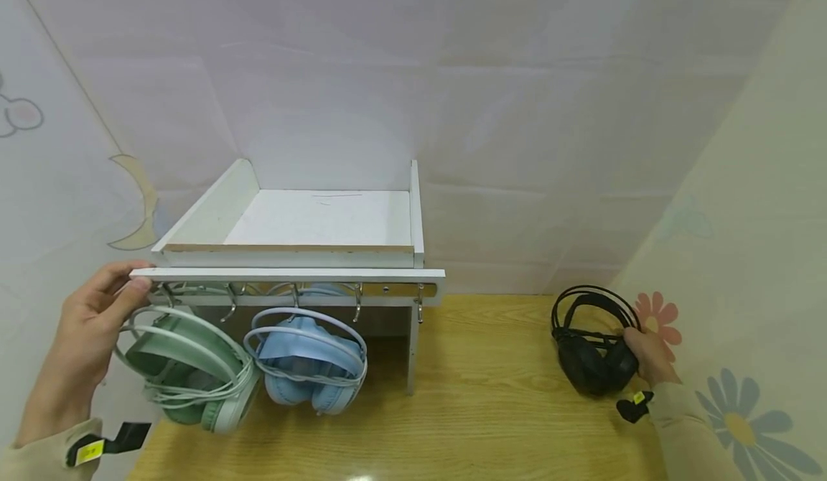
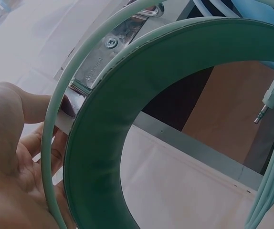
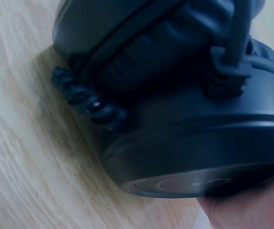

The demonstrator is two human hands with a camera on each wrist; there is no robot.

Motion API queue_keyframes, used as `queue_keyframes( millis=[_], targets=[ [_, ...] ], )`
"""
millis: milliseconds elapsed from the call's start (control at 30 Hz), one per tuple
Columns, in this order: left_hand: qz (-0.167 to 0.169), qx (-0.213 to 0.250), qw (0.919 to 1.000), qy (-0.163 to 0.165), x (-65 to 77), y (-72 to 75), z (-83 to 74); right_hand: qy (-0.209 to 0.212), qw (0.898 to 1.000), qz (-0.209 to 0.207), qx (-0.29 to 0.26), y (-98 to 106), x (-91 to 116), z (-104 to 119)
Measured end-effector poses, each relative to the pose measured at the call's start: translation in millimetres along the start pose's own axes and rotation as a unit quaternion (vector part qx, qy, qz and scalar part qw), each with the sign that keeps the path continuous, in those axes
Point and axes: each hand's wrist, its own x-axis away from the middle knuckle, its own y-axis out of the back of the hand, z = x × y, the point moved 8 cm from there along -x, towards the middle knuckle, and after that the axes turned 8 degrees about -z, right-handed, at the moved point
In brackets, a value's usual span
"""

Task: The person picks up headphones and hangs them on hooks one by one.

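Note:
My left hand (image 1: 97, 316) pinches the left end of the white hook rail (image 1: 291, 275), thumb in front and fingers behind. Right beside that hand, green headphones (image 1: 194, 373) with a bundled cable hang from the rail's hooks; in the left wrist view their headband (image 2: 103, 119) passes in front of the fingers. Blue headphones (image 1: 313, 359) hang to their right. Over at the right of the wooden table, my right hand (image 1: 649, 355) grips black headphones (image 1: 594, 359) by the outer side of an ear cup. The right wrist view shows that ear cup (image 3: 199, 138) close up, low over the wood.
Behind the rail stands a white shelf unit (image 1: 416, 215) with a tray-like top and side walls. Bare metal hooks (image 1: 357, 303) hang at the rail's right part. The wooden table (image 1: 491, 380) meets a patterned wall covering (image 1: 736, 323) on the right.

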Motion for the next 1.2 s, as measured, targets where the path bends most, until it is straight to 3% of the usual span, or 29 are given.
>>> queue_keyframes(
  millis=[200, 567, 800, 1000, 1200],
  targets=[
    [0.000, 0.002, 1.0000, 0.000, 1.1, -1.5, -1.0, 0.013, 0.999, -0.003, -0.033, -1.2, 1.6, 6.5],
    [-0.002, 0.006, 1.0000, 0.002, 1.1, -2.0, 1.0, 0.041, 0.996, -0.049, -0.062, 5.3, 9.1, 10.5],
    [0.006, -0.003, 1.0000, 0.004, 0.0, -6.7, 3.2, 0.051, 0.993, -0.093, -0.044, 11.4, 21.7, 3.0],
    [0.003, -0.008, 1.0000, -0.001, 0.3, -3.7, 0.9, 0.069, 0.987, -0.135, -0.054, 9.6, 34.1, 9.1],
    [0.001, 0.002, 1.0000, -0.001, 0.4, -1.4, -0.8, 0.063, 0.985, -0.148, -0.068, 6.9, 40.9, 12.2]
  ],
)
